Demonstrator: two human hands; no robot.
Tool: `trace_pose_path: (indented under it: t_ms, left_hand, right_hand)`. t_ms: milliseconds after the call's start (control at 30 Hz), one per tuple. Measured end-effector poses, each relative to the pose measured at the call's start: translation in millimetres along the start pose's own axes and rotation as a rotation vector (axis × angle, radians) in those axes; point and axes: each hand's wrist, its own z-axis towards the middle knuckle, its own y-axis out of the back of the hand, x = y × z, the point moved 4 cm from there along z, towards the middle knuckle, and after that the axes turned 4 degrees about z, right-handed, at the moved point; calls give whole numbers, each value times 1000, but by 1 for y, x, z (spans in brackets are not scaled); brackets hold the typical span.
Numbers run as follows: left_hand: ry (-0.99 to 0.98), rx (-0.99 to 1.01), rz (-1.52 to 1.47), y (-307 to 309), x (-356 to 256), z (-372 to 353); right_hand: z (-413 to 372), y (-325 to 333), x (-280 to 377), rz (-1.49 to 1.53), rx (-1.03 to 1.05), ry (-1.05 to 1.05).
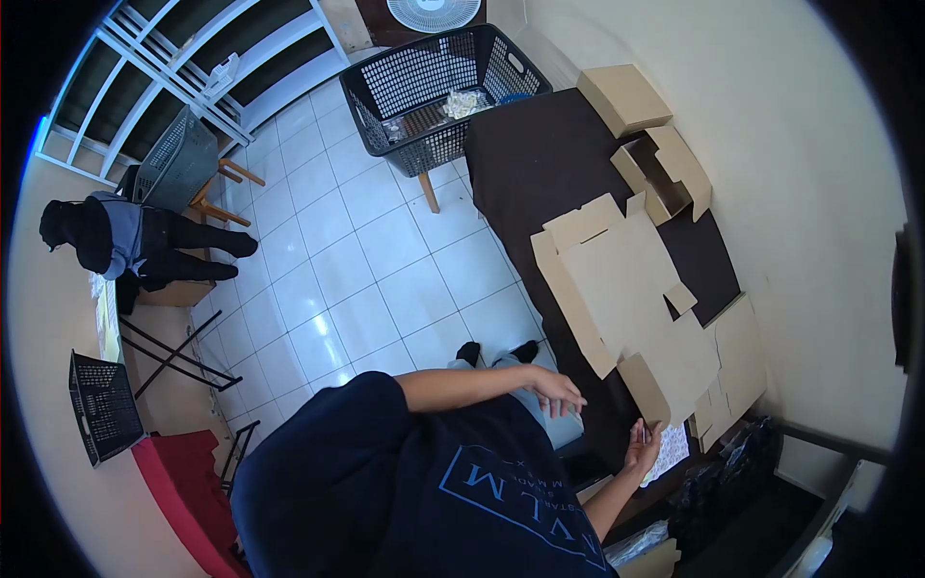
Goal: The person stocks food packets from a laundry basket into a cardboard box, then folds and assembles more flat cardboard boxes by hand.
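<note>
An unfolded cardboard box point(631, 279) lies flat on the dark brown cloth of the table point(525, 144), its flaps partly raised. My right hand point(644, 448) is at the near end of the cardboard, its fingertips by the raised flap point(644, 388); whether they grip it is hard to tell. Beside that hand lies a patterned sheet point(669, 457). My left hand point(557, 390) hangs over the table's near edge, fingers loosely apart, holding nothing.
A closed box point(624, 99) and an open box point(655, 178) stand by the wall. A black basket point(424, 91) is past the table's far end. Another person point(135, 236) stands at the left, near a grey basket point(178, 164).
</note>
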Motion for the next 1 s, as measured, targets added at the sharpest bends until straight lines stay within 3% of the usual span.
trace_pose_path:
  t_ms: [133, 267, 333, 400, 467, 533, 600, 667, 733, 833, 900, 933, 1000]
  left_hand:
    - [-31, -198, -68, 42, 29, -74]
    - [-59, -410, -163, 74, 41, -142]
    - [-87, -525, -151, 88, 46, -163]
    - [-75, -637, -104, 91, 35, -178]
    - [-85, -659, -28, 86, 10, -177]
    - [-104, -703, 41, 87, -8, -163]
    - [-240, -730, 178, 82, -30, -137]
    - [-351, -722, 171, 62, -66, -110]
    - [-438, -774, 414, 44, -98, -75]
    - [-507, -723, 546, 10, -151, -23]
    - [-643, -690, 895, -8, -169, 16]
    - [-570, -616, 893, -10, -169, 36]
    - [-373, -588, 964, -9, -156, 72]
  right_hand:
    - [50, 41, -26, 146, 14, 15]
    - [56, 43, -33, 103, -42, 16]
    - [-2, -7, -5, 74, -89, 2]
    - [-20, -12, 7, 164, -155, -109]
    - [-14, 6, 11, 110, -206, -86]
    - [-1, 16, 17, 48, -236, -74]
    - [13, 27, 37, -539, -378, 117]
    - [31, 21, 64, -715, -417, 295]
    - [55, 2, 93, -849, -332, 505]
    - [104, -40, 127, -1107, -245, 589]
    - [121, -77, 145, -1270, -196, 769]
    - [129, -92, 152, -1361, -161, 871]
    - [159, -110, 157, -1422, -81, 773]
